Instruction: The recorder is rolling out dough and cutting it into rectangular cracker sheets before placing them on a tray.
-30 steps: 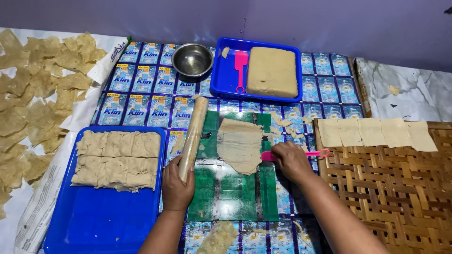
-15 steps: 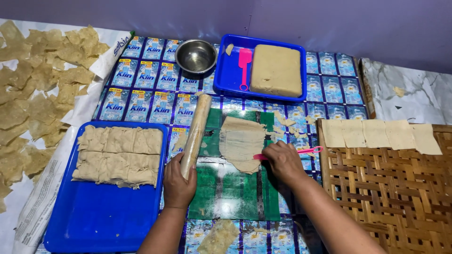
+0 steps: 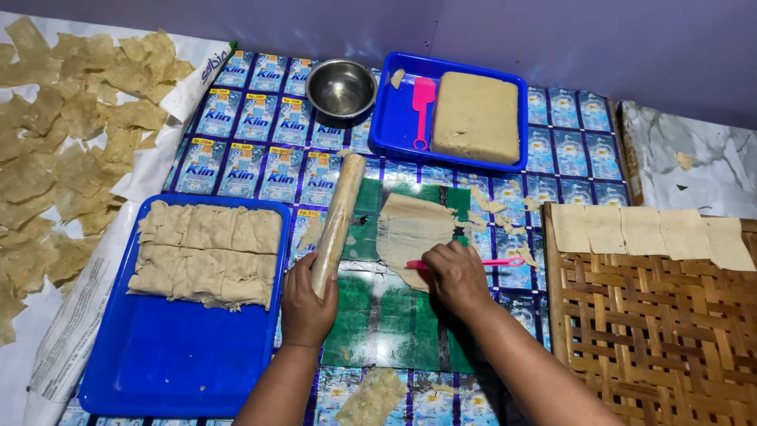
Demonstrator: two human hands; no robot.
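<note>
My left hand (image 3: 306, 304) grips the near end of a dough-coated rolling pin (image 3: 337, 219) that lies lengthwise on the green mat (image 3: 394, 331). My right hand (image 3: 455, 274) holds a thin pink cutter (image 3: 505, 263) flat against a folded sheet of thin tan dough (image 3: 410, 229) on the same mat. The cutter's pink handle sticks out to the right of my fingers.
A blue tray (image 3: 158, 355) at the left holds rolled dough sheets (image 3: 206, 252). Another blue tray (image 3: 394, 126) at the back holds a dough block (image 3: 476, 117) and a pink scraper (image 3: 422, 110). A steel bowl (image 3: 341, 87), a woven bamboo tray (image 3: 654, 339) with cut squares (image 3: 646, 230), and drying pieces (image 3: 63, 142) surround the mat.
My right hand has shifted slightly left with the cutter, onto the lower edge of the dough sheet. My left hand stays on the rolling pin.
</note>
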